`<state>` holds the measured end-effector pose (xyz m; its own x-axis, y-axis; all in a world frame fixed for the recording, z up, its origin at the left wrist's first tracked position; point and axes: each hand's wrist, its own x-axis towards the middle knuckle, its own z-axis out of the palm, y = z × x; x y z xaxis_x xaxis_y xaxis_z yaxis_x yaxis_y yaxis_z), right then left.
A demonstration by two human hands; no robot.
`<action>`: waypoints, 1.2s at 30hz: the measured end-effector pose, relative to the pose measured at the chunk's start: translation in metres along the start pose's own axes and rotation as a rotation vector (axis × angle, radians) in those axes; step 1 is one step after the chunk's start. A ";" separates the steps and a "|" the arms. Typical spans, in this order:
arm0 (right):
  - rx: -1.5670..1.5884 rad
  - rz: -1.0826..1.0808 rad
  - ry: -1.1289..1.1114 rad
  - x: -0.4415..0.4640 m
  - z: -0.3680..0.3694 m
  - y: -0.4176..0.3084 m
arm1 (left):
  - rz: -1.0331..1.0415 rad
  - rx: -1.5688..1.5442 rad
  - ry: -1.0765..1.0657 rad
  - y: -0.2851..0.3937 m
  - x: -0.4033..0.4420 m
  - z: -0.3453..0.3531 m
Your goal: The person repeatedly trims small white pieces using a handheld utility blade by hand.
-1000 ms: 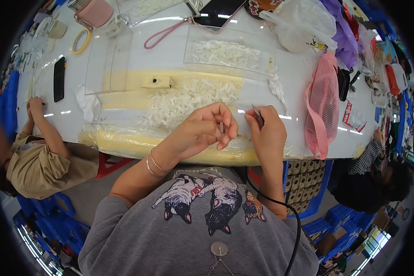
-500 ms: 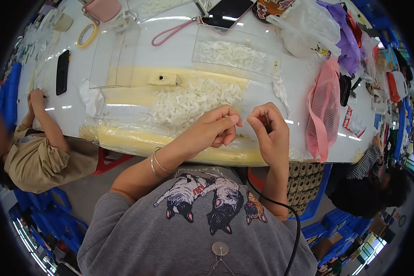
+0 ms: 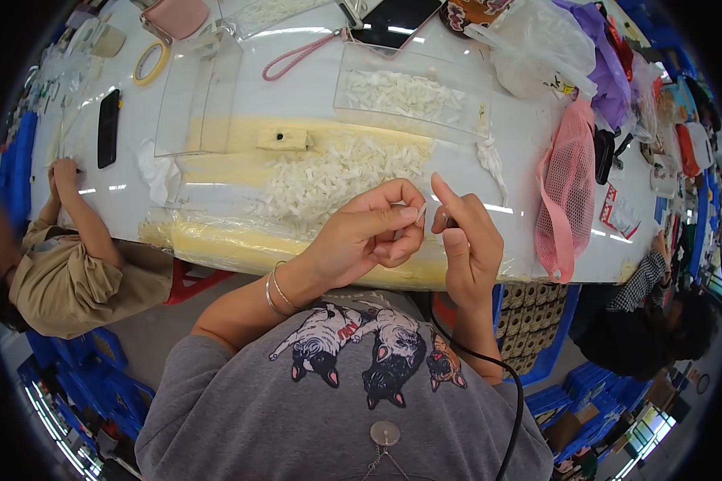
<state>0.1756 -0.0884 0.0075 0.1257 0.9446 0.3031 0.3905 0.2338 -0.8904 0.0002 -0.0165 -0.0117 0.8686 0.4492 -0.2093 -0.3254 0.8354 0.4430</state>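
My left hand (image 3: 377, 228) is closed in a pinch, with a small whitish strip (image 3: 422, 211) showing at the tips of thumb and forefinger. Just to its right, my right hand (image 3: 469, 244) has its forefinger stretched out and its thumb apart; I see nothing held in it. Beyond my left hand lies a loose pile of white strips (image 3: 337, 176) on the table. A small cream-coloured block (image 3: 285, 139) with a dark hole sits behind the pile. Further back, a clear tray (image 3: 409, 118) contains more of the white strips.
A clear plastic box (image 3: 192, 120), a black phone (image 3: 108, 128) and a tape roll (image 3: 150, 63) are on the left. A pink mesh bag (image 3: 565, 200) and a plastic bag (image 3: 537, 52) lie to the right. Other people sit at both sides. Plastic-wrapped padding (image 3: 241, 244) lines the near edge.
My right hand's fingers have spread, with the forefinger now stretched upward. My left hand has turned slightly, and the whitish strip shows more clearly at its fingertips.
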 end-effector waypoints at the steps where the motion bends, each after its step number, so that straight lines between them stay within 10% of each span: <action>1: -0.040 -0.014 -0.010 -0.003 0.001 0.001 | 0.013 0.007 0.013 0.000 0.000 0.002; 36: -0.135 -0.032 -0.049 -0.002 0.001 -0.001 | 0.040 0.115 0.083 0.003 -0.002 0.011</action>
<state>0.1744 -0.0907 0.0077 0.0677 0.9479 0.3112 0.5128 0.2345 -0.8259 0.0014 -0.0184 0.0000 0.8201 0.5105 -0.2586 -0.3104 0.7765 0.5484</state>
